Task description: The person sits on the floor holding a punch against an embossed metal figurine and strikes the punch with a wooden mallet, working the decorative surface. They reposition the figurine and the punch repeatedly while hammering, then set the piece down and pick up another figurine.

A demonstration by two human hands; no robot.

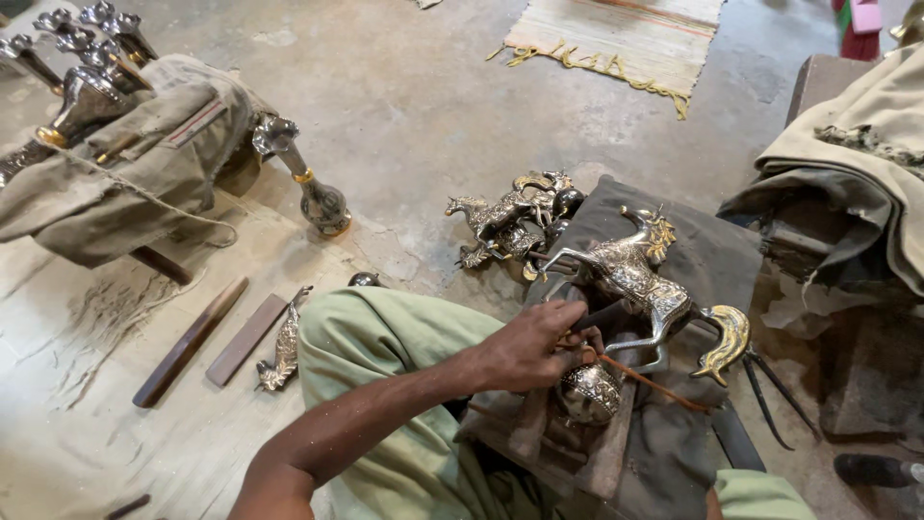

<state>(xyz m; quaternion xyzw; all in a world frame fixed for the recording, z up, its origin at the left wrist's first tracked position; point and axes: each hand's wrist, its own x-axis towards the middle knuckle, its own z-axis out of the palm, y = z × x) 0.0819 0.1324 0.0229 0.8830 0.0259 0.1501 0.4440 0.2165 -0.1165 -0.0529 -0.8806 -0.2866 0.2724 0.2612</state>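
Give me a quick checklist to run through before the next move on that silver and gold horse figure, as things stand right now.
1. Horse figure supported on the dark padded block: ok, it lies on it.
2. Left hand at the work: ok, it grips a dark tool beside the horse's legs.
3. Right hand placed: cannot tell, it is out of view.
4. Round engraved piece steady: cannot tell, partly hidden under the hand.
5. Pointed metal tongs clear of the hand: ok, they lie off to the side by the golden tail.
6. Other horse figures out of the way: ok, heaped on the floor beyond the block.
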